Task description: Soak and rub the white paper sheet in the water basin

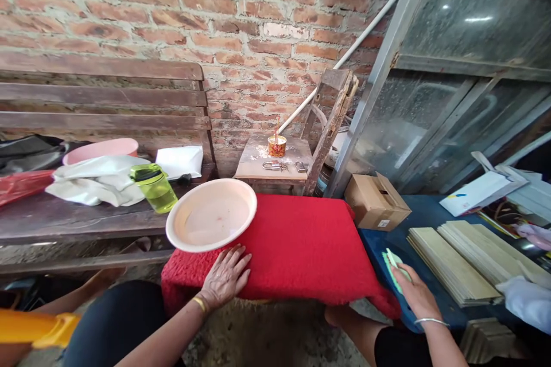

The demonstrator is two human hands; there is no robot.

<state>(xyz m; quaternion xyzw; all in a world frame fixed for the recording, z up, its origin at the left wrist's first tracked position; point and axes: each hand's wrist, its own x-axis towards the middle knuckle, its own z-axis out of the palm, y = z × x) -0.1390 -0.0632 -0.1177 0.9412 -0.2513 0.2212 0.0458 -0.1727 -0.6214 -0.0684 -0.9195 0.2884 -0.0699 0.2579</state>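
Observation:
My left hand [226, 278] lies flat, fingers outstretched, on a red cloth [301, 241] that covers a low table. Just beyond its fingertips stands a pale round basin [210, 215], set on the cloth's left end. To the right, my right hand [416, 292] is closed round a light-green flat object [391, 271], perhaps a brush; my fingers hide part of it. That hand is over the near edge of a blue tabletop [374, 243], left of stacked pale, flat strips [451, 264].
A cardboard box [376, 200] sits at the blue table's far left corner. On the wooden bench [86, 223] are a green water bottle [155, 188], a white cloth [94, 180] and a pink basin [101, 151]. A chair [253, 163] holds a small tin [276, 146] and padlocks.

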